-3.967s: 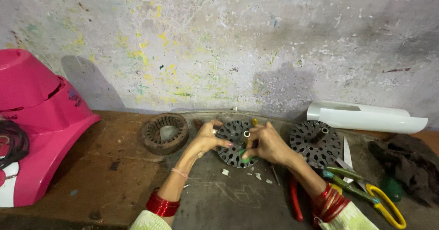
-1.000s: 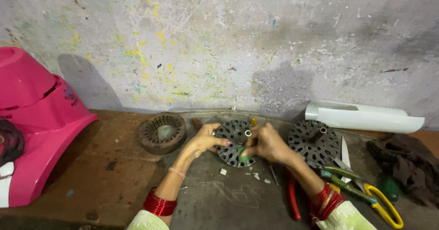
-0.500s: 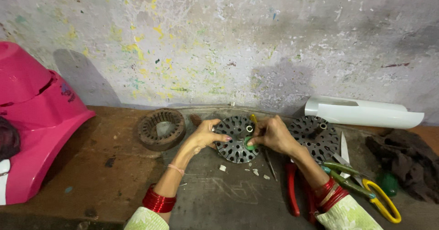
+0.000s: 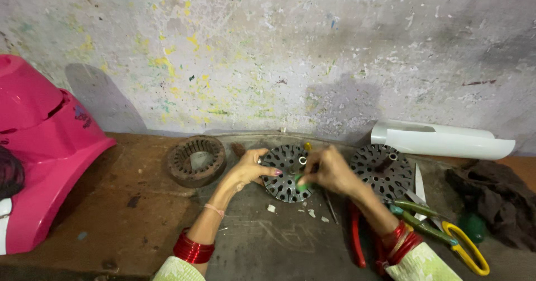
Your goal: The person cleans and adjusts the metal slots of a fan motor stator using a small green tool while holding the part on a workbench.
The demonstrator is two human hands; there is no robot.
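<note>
A dark, round slotted metal core (image 4: 283, 172) with a small centre hole lies flat on the grey work surface; a small green piece (image 4: 301, 185), possibly plastic, sits at its right edge.

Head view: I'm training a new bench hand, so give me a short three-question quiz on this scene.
1. True or false: the left hand rests on the slotted metal disc.
2. Which lies nearest the right hand's wrist? A) rusty ring core B) red-handled pliers C) white curved cover
3. What colour is the small piece at the right hand's fingers?

Key:
1. True.
2. B, the red-handled pliers; the rusty ring core and white curved cover lie farther off.
3. Green.
</note>
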